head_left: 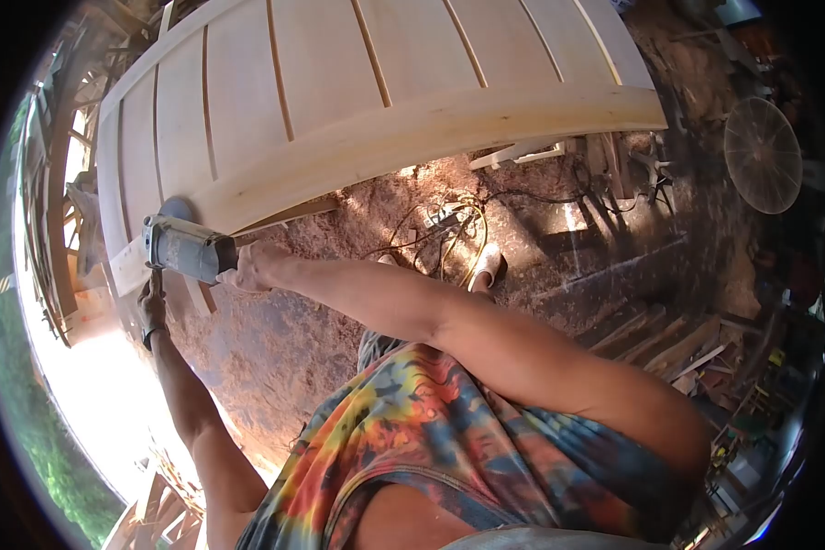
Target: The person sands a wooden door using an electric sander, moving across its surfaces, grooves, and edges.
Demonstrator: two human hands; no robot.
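My right hand (250, 267) clasps the rear of a grey, boxy power tool (188, 249) at the frame's left; my left hand (152, 307) grips its thin side handle. Its round, grey disc (177, 208) overlaps a pale, grooved wooden panel (325, 73). Any lettering is too small to read.

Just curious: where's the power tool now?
At left in the head view, the power tool, held by the left hand and right hand, is at the near left corner of the wooden panel.
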